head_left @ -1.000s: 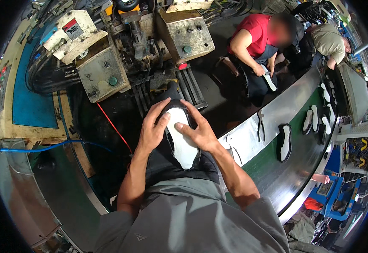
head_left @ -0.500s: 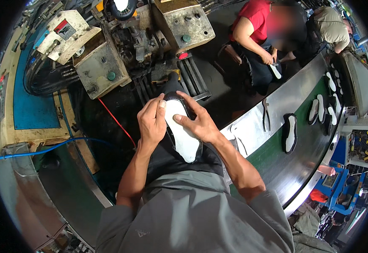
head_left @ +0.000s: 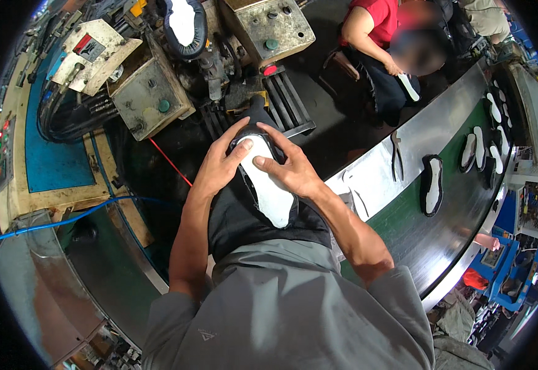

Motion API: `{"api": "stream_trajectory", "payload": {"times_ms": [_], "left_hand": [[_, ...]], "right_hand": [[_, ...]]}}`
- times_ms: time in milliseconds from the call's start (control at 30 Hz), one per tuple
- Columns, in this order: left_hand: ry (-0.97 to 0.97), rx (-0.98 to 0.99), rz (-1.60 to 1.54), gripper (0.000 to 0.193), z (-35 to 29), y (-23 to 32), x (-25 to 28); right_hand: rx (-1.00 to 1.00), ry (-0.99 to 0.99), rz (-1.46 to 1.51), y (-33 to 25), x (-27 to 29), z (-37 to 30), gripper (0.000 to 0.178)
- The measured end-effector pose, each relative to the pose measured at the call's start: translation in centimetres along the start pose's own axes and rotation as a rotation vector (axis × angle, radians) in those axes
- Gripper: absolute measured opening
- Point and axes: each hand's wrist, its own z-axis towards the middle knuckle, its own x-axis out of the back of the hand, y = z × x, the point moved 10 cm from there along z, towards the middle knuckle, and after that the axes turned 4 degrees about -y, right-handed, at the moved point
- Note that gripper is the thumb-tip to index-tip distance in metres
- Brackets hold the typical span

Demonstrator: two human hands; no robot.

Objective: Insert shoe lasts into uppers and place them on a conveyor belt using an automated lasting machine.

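Sole side up over my lap lies a black shoe upper (head_left: 268, 183) with a white insole board on its underside. My left hand (head_left: 224, 161) is closed round the far left end, its thumb pressing on the white board. From the other side my right hand (head_left: 289, 163) grips the same end, the thumb flat on the board and the fingers wrapped over the dark edge. The side of the shoe upper turned toward my lap is hidden.
Ahead stands a machine holding another shoe upper (head_left: 184, 28), flanked by control boxes (head_left: 152, 102). To my right a conveyor (head_left: 398, 231) carries several shoe uppers; pincers (head_left: 397, 157) lie on its metal ledge. A co-worker in a red top (head_left: 368, 31) sits beyond. A blue hose (head_left: 78, 213) crosses at left.
My left thumb has shifted onto the white board near the far end, and the left fingers now reach over that end. The machine's shoe upper shows more fully at the top.
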Motion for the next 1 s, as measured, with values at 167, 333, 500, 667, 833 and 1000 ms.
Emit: {"api": "stream_trajectory", "payload": {"times_ms": [167,333,500,667,833,1000], "left_hand": [[-0.019,-0.024,-0.016,0.050,0.4,-0.8,-0.1],[0.117,-0.296,0.116,0.040,0.6,0.2,0.0],[0.089,-0.367,0.153,0.036,0.9,1.0,-0.4],[0.118,-0.390,0.160,0.034,0.6,0.6,-0.3],[-0.132,0.043,-0.583,0.036,1.8,-1.9,-1.8],[-0.071,-0.071,-0.500,0.027,3.1,-4.6,-1.4]], "right_hand": [[-0.009,0.038,-0.048,0.7,0.1,-0.3,0.074],[0.039,0.115,-0.160,0.3,0.5,-0.4,0.072],[0.077,0.108,-0.086,1.3,0.8,0.0,0.069],[0.107,0.121,-0.117,1.0,0.8,0.1,0.066],[0.012,0.077,0.039,1.5,0.9,0.3,0.066],[-0.065,0.100,-0.073,2.2,0.7,-0.5,0.069]]}}
